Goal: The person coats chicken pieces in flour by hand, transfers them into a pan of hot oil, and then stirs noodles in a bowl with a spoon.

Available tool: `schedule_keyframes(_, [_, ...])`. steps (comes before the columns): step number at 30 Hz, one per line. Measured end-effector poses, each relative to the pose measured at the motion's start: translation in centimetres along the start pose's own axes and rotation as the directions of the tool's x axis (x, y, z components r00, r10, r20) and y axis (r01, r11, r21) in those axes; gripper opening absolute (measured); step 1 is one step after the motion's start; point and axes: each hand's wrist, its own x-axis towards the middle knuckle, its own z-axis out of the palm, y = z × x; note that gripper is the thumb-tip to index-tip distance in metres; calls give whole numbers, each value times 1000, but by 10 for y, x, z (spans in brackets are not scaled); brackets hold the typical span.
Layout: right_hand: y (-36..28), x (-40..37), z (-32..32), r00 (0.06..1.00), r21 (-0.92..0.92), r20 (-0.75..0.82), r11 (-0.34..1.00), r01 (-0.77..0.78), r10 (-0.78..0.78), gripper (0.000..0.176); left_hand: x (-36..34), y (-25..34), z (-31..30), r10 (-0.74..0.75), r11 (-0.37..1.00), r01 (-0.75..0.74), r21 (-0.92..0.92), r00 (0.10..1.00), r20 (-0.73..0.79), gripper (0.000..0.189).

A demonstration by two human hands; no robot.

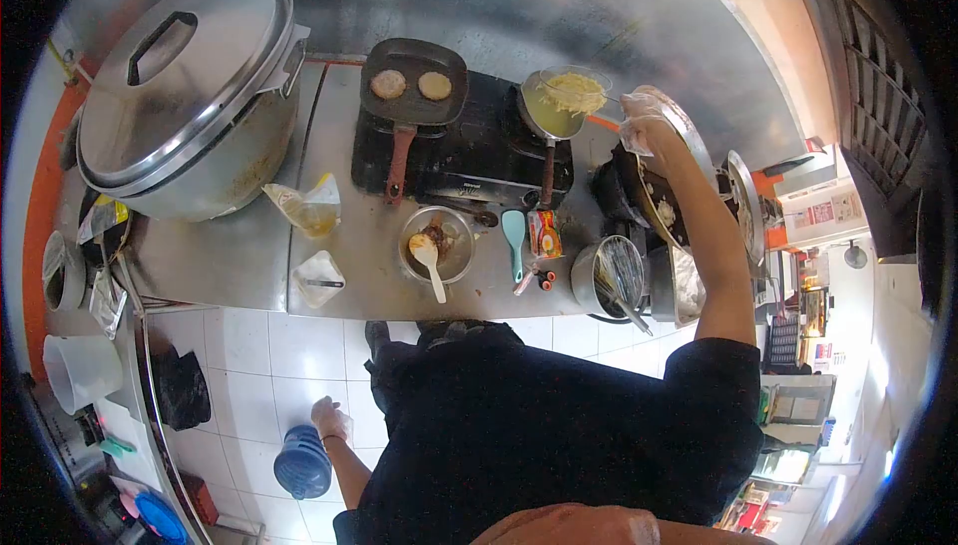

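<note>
My right hand point(647, 124), in a clear plastic glove, grips the handle of a strainer point(603, 86). Yellow noodles point(577, 94) lie in the strainer, over a small saucepan point(537, 124) of yellowish liquid on the black gas stove point(469, 161). My left hand point(329, 419), gloved too, hangs low at my side with its fingers curled; nothing shows in it. Below that hand, a blue water jug point(302, 463) is on the floor. Two round patties point(434, 85) sit in a square grill pan point(402, 126) on the left burner.
A big lidded pot point(215, 161) fills the counter's left end. Along the front are a metal bowl point(465, 264) of dark sauce with a white spoon point(427, 251), a teal spatula point(513, 231), a red-yellow packet point(545, 236) and a steel pot point(589, 290) with utensils. A large pan point(679, 126) stands right.
</note>
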Motion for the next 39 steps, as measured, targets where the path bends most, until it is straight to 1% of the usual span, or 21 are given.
schedule_keyframes(2, [-7,-6,0,999,-17,-13,999,-40,39,24,1,-3,-9,238,866,-273,420,962,135,13])
schedule_keyframes(3, [-11,-8,1,998,-17,-19,999,-52,51,26,1,8,-10,-6,992,3,124,999,31,11])
schedule_keyframes(4, [-14,-8,1,997,-8,-28,998,-66,66,28,1,22,-6,-272,942,268,-203,962,9,11])
schedule_keyframes(5, [-13,-5,1,996,27,-26,996,-86,87,30,3,31,-4,-513,722,475,-503,855,71,11])
schedule_keyframes(6, [-8,0,2,994,93,-19,990,-108,110,32,7,34,-6,-270,950,267,-163,963,5,12])
schedule_keyframes(7, [13,18,7,991,199,4,971,-131,133,30,9,34,-10,-11,979,2,205,999,42,13])
schedule_keyframes(8, [35,35,13,987,302,28,940,-157,156,29,3,23,-17,206,808,-269,524,962,177,14])
schedule_keyframes(9, [65,62,16,983,375,73,909,-182,166,28,2,6,-11,24,990,-34,134,997,75,12])
schedule_keyframes(10, [70,64,20,994,261,55,959,-107,95,26,2,-11,-4,-159,936,141,-323,987,-31,10])
schedule_keyframes(11, [78,68,25,999,143,37,989,-29,24,24,5,16,-8,-272,878,237,-417,962,-26,11])
schedule_keyframes(12, [72,51,12,988,-184,7,971,150,-151,21,13,43,-9,-378,800,321,-508,926,-10,12])
schedule_keyframes(14, [57,10,-9,883,-613,95,671,416,-459,14,22,73,-14,-253,867,210,-452,967,-37,16])
schedule_keyframes(15, [48,-11,-14,800,-710,175,489,506,-574,12,27,86,-16,-185,894,150,-422,982,-45,18])
schedule_keyframes(17, [31,-54,-18,696,-736,254,333,590,-672,10,39,134,-26,-260,844,259,-470,963,64,19])
schedule_keyframes(20, [14,-107,-4,696,-654,202,434,620,-689,13,57,191,-26,-210,832,272,-484,961,179,20])
schedule_keyframes(23, [-4,-143,16,674,-536,362,448,715,-644,16,71,235,-23,-78,871,200,-449,958,275,20])
schedule_keyframes(26, [-34,-183,47,799,-449,446,671,590,-404,8,79,263,-16,15,912,129,-389,938,346,20])
schedule_keyframes(28, [-33,-195,72,705,-425,492,566,706,-510,6,78,284,-13,52,925,108,-365,915,401,20])
schedule_keyframes(30, [-26,-204,101,519,-428,545,314,848,-659,4,70,315,-10,85,924,106,-367,880,467,20])
schedule_keyframes(33, [-41,-238,137,578,-560,575,237,794,-579,6,70,316,26,203,893,67,-445,822,532,18])
schedule_keyframes(39, [-68,-302,185,676,-573,563,364,734,-477,5,53,332,45,175,894,158,-420,739,651,23])
